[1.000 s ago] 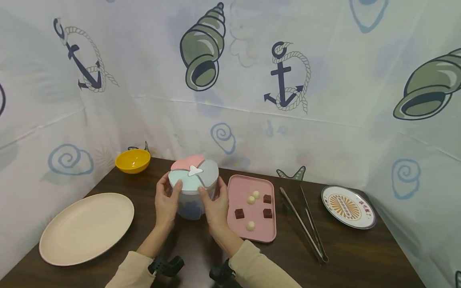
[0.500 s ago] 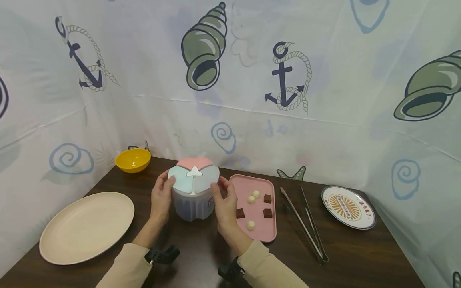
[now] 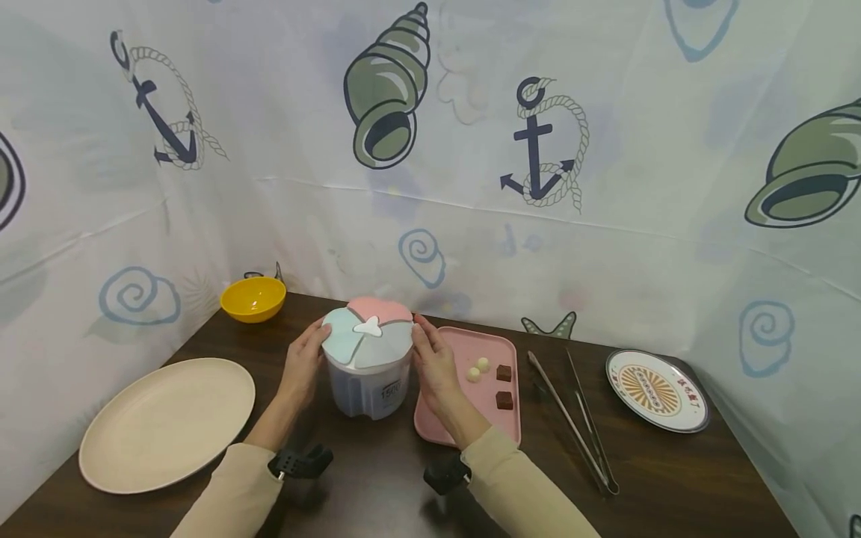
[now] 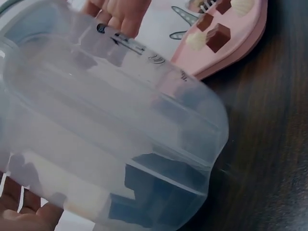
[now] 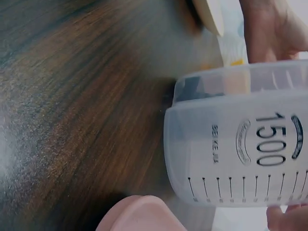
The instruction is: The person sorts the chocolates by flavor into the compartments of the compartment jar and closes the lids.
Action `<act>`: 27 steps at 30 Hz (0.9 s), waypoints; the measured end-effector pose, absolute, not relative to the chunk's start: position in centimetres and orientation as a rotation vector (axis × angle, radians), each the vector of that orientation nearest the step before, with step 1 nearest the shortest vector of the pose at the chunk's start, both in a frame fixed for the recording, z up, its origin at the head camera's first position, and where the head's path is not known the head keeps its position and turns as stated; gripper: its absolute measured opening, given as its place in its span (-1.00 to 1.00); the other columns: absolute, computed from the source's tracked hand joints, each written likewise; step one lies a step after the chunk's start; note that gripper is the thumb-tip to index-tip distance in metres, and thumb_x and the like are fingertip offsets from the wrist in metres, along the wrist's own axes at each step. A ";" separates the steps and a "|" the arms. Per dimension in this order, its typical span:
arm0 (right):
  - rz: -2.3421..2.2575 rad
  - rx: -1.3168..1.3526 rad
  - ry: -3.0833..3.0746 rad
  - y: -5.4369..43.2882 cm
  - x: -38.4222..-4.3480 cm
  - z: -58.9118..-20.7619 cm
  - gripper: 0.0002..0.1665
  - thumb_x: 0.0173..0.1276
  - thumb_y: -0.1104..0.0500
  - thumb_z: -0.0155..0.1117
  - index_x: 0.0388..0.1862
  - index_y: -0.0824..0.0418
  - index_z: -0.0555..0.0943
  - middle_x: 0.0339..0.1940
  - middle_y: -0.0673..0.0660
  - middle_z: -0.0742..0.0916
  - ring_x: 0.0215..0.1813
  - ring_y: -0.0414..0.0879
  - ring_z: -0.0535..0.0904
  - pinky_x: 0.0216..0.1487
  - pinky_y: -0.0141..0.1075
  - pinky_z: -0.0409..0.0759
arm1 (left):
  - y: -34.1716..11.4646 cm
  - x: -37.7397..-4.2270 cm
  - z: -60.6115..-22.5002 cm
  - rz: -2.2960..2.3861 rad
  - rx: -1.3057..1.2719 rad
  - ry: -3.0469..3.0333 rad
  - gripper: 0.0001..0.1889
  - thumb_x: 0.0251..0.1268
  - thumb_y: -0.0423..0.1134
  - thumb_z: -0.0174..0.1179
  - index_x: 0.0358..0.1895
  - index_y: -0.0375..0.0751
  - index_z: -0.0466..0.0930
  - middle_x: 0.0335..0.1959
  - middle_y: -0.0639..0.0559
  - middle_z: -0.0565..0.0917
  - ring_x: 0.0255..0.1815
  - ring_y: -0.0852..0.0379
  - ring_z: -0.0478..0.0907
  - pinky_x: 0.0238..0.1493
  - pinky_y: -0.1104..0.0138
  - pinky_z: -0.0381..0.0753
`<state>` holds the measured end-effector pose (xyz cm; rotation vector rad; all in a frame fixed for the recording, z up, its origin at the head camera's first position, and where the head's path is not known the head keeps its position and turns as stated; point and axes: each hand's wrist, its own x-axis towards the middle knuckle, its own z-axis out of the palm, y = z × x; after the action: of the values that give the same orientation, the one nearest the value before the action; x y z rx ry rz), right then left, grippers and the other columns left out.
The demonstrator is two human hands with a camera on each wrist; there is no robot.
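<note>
Between both hands stands a clear plastic canister [image 3: 366,388], upright, with "1500" and scale marks printed on its wall [image 5: 276,139]. Its flower-shaped lid [image 3: 350,340] has pink, mint and grey lobes around a white centre piece. My left hand [image 3: 303,362] holds the left side, thumb at the lid's edge. At the right side, my right hand [image 3: 440,370] grips it just under the lid, thumb toward me. In the left wrist view the canister [image 4: 110,120] looks see-through, with dark patches showing near its base. My right forearm and hand cover part of the pink tray [image 3: 464,340].
Brown chocolates [image 3: 504,401] and white ones [image 3: 474,374] lie on the tray. A cream oval plate [image 3: 168,426] and yellow bowl [image 3: 253,300] stand left. Metal tongs [image 3: 572,422] and a patterned plate [image 3: 655,390] lie right. A printed cloth [image 3: 471,254] closes off the back.
The canister has turned clockwise as seen from above, and its "1500" print has come round into view. My right hand has shifted from its front to its right side.
</note>
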<state>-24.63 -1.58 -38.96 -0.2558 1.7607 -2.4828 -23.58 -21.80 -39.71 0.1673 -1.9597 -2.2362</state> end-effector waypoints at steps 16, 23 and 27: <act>-2.477 -0.191 1.704 -2.2 -24.0 -38.9 -0.42 0.47 0.09 0.00 0.41 0.22 0.25 0.44 0.18 0.32 0.49 0.08 0.10 0.43 0.08 0.06 | -21.9 -23.7 -39.5 -2.005 0.386 -1.903 -0.47 0.26 0.15 0.12 0.11 -0.18 0.52 -0.17 0.33 0.61 -0.19 0.32 0.49 -0.18 0.61 0.53; -2.522 -0.162 1.732 -2.6 -23.0 -39.0 -0.41 0.48 0.06 0.00 0.43 0.19 0.22 0.43 0.18 0.34 0.48 0.07 0.13 0.45 0.06 0.05 | -21.5 -22.2 -40.4 -2.010 0.177 -1.935 -0.49 0.38 -0.01 0.05 0.30 -0.16 0.34 0.28 -0.05 0.45 0.07 0.39 0.46 0.03 0.64 0.44; -2.564 -0.108 1.698 -3.0 -22.6 -38.8 -0.38 0.43 0.01 0.07 0.41 0.12 0.26 0.42 0.10 0.37 0.49 0.03 0.09 0.47 0.04 -0.03 | -21.2 -21.9 -40.7 -2.048 0.048 -1.872 -0.51 0.42 -0.14 0.02 0.35 -0.12 0.22 0.35 -0.01 0.35 0.22 0.33 0.35 0.16 0.63 0.35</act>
<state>-22.57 -3.00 -38.79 -0.1082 1.6983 -2.5638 -21.94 -21.18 -40.74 0.0481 -1.8715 -2.0476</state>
